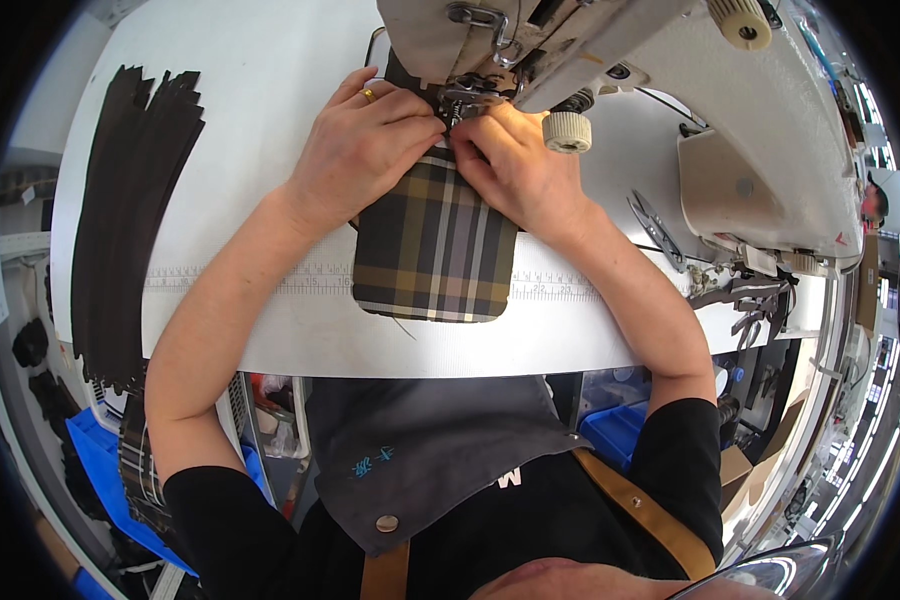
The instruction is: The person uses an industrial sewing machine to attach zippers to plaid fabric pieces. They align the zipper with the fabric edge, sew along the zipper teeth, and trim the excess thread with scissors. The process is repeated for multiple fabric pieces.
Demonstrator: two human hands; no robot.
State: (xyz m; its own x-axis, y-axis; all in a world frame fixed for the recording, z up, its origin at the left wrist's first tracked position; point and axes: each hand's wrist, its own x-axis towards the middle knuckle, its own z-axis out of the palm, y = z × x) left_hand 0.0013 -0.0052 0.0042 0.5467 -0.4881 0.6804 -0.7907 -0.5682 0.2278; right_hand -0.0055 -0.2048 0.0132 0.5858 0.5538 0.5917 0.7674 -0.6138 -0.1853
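Note:
A plaid fabric panel [435, 250] with rounded corners, dark with olive, grey and white bands, lies flat under the sewing machine [610, 50]. Its far end runs beneath the presser foot [467, 95]. My left hand [375, 135], with a ring on one finger, is closed, its fingertips pinching at the panel just left of the foot. On the other side my right hand [525, 165] is also closed, thumb and fingers drawn together on the panel close to the needle. What lies exactly between the fingertips is partly hidden. A loose thread [405, 328] trails from the panel's near edge.
A bundle of long black strips [130, 220] lies on the left of the white table [240, 340]. Thread snips [655, 230] rest at the right, beside the machine's base. A printed ruler [250, 278] crosses the tabletop. Blue bins [615, 432] stand below the table edge.

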